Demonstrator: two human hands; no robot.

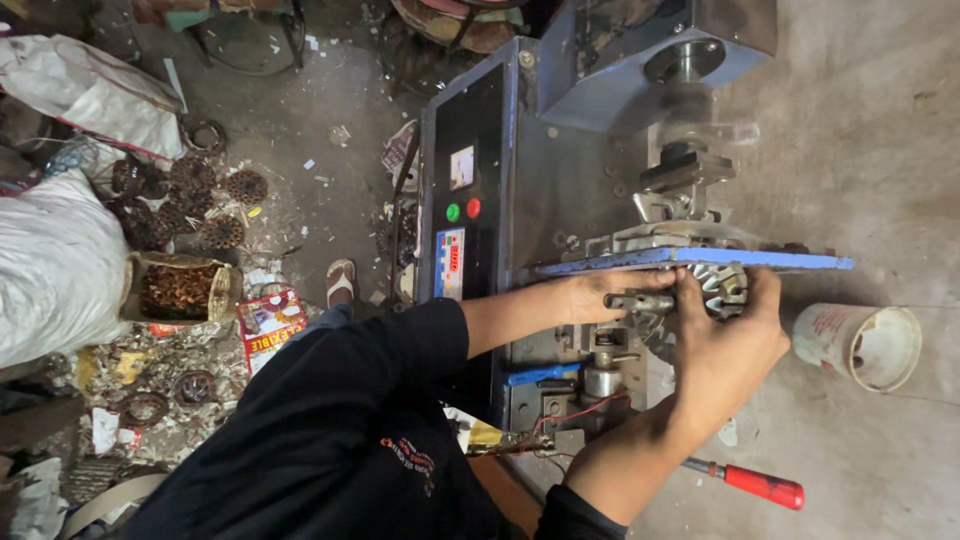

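Both hands steadied a finned metal rotor (722, 290) under the machine's blue plate (700, 260): left hand (600, 296) pinched its shaft, right hand (730, 345) fingers wrapped around it.

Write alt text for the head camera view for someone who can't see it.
Both hands, left hand and right hand, grip a ribbed metal part under a blue plate on a blue machine. A red-handled screwdriver and white cup lie nearby.

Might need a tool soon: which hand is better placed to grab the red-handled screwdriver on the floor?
Probably the right hand: the red-handled screwdriver lies just beside its forearm. The left hand is farther off, across the grey finned metal rotor that both hands grip.
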